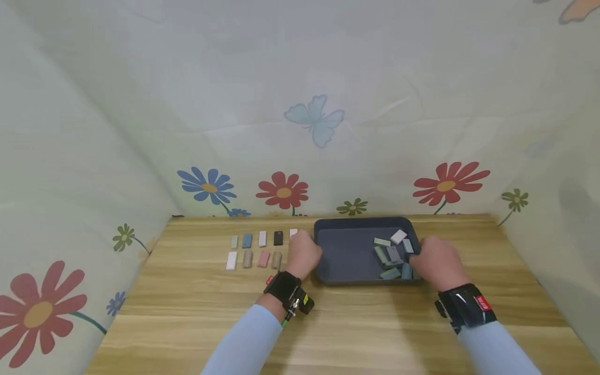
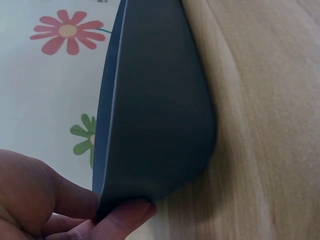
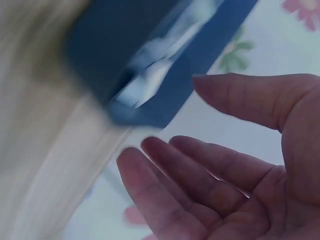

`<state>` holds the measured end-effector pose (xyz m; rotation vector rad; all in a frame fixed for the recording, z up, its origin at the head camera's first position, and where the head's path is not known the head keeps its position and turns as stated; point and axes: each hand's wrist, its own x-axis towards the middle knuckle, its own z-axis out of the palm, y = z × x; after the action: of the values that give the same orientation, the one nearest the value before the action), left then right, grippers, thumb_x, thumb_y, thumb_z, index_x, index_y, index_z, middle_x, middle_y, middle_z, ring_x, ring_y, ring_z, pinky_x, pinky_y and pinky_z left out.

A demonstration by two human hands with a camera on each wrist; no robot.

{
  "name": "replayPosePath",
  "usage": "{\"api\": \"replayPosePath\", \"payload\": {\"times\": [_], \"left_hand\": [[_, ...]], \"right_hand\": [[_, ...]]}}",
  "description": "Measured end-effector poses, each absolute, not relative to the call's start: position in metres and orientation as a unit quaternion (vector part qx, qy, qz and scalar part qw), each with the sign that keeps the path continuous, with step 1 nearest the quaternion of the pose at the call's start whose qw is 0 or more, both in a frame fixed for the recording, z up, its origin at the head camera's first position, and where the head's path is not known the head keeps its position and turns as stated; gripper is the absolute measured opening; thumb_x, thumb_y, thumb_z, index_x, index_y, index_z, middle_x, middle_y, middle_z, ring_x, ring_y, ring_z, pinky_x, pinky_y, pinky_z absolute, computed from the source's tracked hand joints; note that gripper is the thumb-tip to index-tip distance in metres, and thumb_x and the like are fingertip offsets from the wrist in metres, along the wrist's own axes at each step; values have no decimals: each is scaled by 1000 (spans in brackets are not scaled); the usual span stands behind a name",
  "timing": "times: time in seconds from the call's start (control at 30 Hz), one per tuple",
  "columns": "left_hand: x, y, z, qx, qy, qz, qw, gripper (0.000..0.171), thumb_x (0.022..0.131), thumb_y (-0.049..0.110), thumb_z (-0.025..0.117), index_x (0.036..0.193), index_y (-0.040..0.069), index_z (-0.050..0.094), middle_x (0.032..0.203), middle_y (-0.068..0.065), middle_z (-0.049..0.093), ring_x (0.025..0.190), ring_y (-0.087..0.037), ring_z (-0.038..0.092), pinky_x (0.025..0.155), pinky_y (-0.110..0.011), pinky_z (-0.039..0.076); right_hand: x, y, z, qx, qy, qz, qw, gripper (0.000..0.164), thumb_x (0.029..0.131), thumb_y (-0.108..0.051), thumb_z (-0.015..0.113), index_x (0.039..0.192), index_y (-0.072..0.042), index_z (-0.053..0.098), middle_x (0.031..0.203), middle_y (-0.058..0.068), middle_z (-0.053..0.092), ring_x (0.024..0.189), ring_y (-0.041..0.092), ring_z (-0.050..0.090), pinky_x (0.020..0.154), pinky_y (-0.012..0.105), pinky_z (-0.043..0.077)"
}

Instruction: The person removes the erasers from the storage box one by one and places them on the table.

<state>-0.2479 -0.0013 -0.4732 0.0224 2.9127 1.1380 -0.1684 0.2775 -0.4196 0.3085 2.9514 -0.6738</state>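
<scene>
A dark blue-grey rectangular tray (image 1: 344,255) sits on the wooden table, with several small blocks (image 1: 394,253) in grey, green, blue and white heaped in its right half. My left hand (image 1: 303,254) is at the tray's left end; in the left wrist view its thumb and fingers pinch the tray wall (image 2: 160,100) at a corner. At the right end is my right hand (image 1: 440,263). The right wrist view shows its thumb (image 3: 240,95) and fingers spread apart, with a gap between them and the blurred tray (image 3: 200,65).
Left of the tray, small blocks lie in two rows, among them a blue block (image 1: 247,240), a black block (image 1: 278,238) and a pink block (image 1: 264,259). My left hand partly covers the rows' right end. A flower-printed curtain (image 1: 375,156) rises behind the wooden table (image 1: 187,312).
</scene>
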Motion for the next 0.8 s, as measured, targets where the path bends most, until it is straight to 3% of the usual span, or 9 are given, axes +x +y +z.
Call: {"api": "replayPosePath", "payload": {"times": [0.2, 0.43, 0.8], "left_hand": [[-245, -2, -470, -1, 934, 357, 3, 14, 72, 2, 60, 61, 10, 57, 58, -2, 56, 52, -16, 53, 41, -27, 40], [-243, -1, -469, -5, 933, 360, 15, 16, 72, 1, 59, 59, 11, 57, 56, -1, 56, 51, -15, 52, 41, -28, 40], [-247, 0, -467, -4, 936, 352, 9, 17, 71, 2, 61, 58, 11, 56, 56, -1, 56, 52, -15, 52, 41, -27, 40]], "right_hand": [[-187, 242, -425, 14, 978, -207, 0, 42, 73, -26, 74, 99, 6, 65, 78, 11, 63, 60, 19, 52, 50, 29, 39], [-202, 228, -444, 1, 983, -185, 7, 15, 70, -15, 70, 66, -5, 58, 56, 4, 51, 49, 19, 48, 43, 30, 35], [-217, 223, -457, -33, 987, -156, 14, 6, 67, 1, 64, 68, -4, 60, 59, 5, 55, 51, 18, 48, 44, 29, 35]]}}
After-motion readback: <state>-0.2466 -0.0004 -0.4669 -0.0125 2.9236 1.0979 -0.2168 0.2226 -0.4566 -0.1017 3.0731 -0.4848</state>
